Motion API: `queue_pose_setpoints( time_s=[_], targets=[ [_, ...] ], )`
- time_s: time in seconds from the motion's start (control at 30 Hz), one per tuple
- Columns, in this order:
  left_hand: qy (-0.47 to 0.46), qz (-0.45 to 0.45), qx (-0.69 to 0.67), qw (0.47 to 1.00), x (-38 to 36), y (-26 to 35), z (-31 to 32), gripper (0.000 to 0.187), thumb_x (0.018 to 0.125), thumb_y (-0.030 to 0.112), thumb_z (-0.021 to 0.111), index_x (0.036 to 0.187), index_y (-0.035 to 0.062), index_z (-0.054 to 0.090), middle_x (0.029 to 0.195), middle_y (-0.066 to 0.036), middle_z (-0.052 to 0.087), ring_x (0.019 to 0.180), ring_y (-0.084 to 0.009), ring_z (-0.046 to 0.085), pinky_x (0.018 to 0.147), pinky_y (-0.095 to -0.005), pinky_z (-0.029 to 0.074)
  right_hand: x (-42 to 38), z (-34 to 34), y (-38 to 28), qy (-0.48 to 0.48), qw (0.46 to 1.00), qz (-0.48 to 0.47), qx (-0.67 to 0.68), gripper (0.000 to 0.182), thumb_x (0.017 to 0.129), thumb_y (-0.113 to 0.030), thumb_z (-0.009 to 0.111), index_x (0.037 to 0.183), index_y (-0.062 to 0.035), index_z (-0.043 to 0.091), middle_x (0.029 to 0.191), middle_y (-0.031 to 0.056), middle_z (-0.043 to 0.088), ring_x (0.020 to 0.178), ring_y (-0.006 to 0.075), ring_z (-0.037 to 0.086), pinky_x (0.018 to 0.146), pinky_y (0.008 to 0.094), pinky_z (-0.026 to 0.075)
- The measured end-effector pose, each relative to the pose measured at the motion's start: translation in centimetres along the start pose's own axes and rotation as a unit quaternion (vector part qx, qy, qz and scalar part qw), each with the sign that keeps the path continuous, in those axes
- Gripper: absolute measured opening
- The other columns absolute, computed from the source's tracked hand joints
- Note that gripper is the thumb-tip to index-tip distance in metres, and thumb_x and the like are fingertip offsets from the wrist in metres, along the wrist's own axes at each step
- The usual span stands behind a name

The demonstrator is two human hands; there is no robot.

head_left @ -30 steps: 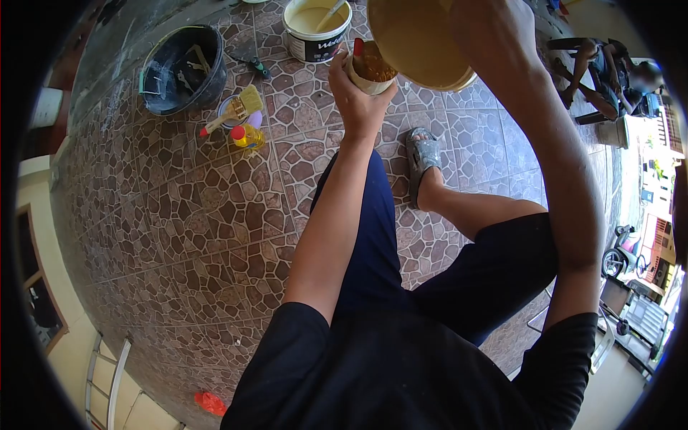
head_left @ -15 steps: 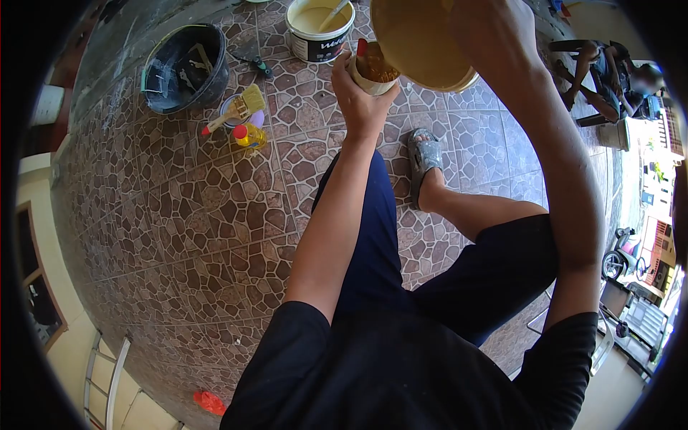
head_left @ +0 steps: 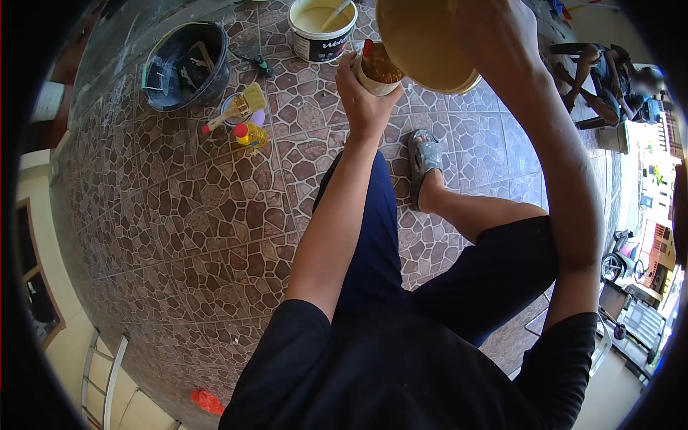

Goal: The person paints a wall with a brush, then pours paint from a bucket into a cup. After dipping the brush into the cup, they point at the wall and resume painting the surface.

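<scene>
My left hand (head_left: 367,100) is wrapped around a small pale cup (head_left: 381,89) with brown, shiny liquid inside and a red-tipped piece standing at its edge. Close against the cup's right side is a large beige tub (head_left: 423,46), tilted toward it. My right hand (head_left: 498,39) grips the tub from above; its fingers are mostly hidden behind it and by the frame's top edge. Whether anything flows between tub and cup cannot be made out. Just behind my left hand stands a white paint bucket (head_left: 322,49) with a black label, cream paint and a stick in it.
At left are a black bucket (head_left: 161,97), a paintbrush (head_left: 240,107) lying across a small container, a yellow bottle (head_left: 252,135) with a red cap and a green-handled tool (head_left: 263,66). A seated person (head_left: 616,82) is at upper right. A ladder (head_left: 115,383) stands lower left.
The cup and tub have shifted very slightly to the right in view, and the cup looks tipped a little more toward the tub. Both hands keep their hold.
</scene>
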State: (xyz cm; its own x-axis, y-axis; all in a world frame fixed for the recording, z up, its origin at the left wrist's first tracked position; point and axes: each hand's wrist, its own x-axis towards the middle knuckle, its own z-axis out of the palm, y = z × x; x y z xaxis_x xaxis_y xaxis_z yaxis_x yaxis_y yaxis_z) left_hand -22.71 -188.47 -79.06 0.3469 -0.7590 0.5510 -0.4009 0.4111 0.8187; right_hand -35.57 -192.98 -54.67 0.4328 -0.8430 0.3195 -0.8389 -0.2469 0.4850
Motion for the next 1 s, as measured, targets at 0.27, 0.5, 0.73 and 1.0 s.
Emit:
queue_pose_setpoints(
  time_s=[0.27,0.5,0.73,1.0],
  targets=[
    [-0.006,-0.007,-0.012,1.000,-0.1,0.1,0.0,0.093,0.069,0.017,0.095,0.142,0.0016,0.040,0.129,-0.018,0.053,0.118,-0.0331,0.058,0.102,-0.0469,0.051,-0.3,0.2,0.3,0.000,1.000,-0.010,-0.005,0.029,0.095,-0.021,0.066,0.119,-0.0089,0.075,0.081,0.0139,0.075,0.068,0.0249,0.074,0.059,0.0391,0.059],
    [-0.007,-0.001,-0.017,1.000,0.0,0.1,0.1,0.093,0.069,0.016,0.095,0.142,0.0018,0.039,0.130,-0.018,0.052,0.118,-0.0335,0.058,0.102,-0.0470,0.051,-0.5,0.3,0.3,0.000,1.000,-0.020,-0.010,0.029,0.095,-0.021,0.066,0.119,-0.0087,0.076,0.081,0.0139,0.075,0.067,0.0239,0.074,0.058,0.0383,0.060],
    [-0.007,-0.001,-0.014,1.000,-0.1,0.0,0.0,0.093,0.069,0.016,0.095,0.142,0.0020,0.039,0.130,-0.018,0.052,0.118,-0.0337,0.058,0.103,-0.0474,0.050,-0.3,0.9,0.5,-0.001,0.999,-0.029,-0.014,0.029,0.095,-0.021,0.067,0.119,-0.0086,0.076,0.081,0.0139,0.075,0.066,0.0229,0.074,0.057,0.0375,0.060],
    [-0.005,-0.004,-0.016,1.000,-0.1,-0.1,0.1,0.093,0.069,0.016,0.095,0.142,0.0027,0.039,0.129,-0.018,0.053,0.118,-0.0337,0.058,0.103,-0.0473,0.050,-0.4,1.3,0.6,-0.001,0.999,-0.039,-0.019,0.028,0.095,-0.021,0.068,0.119,-0.0084,0.077,0.081,0.0139,0.076,0.066,0.0218,0.074,0.057,0.0365,0.060]
  ],
)
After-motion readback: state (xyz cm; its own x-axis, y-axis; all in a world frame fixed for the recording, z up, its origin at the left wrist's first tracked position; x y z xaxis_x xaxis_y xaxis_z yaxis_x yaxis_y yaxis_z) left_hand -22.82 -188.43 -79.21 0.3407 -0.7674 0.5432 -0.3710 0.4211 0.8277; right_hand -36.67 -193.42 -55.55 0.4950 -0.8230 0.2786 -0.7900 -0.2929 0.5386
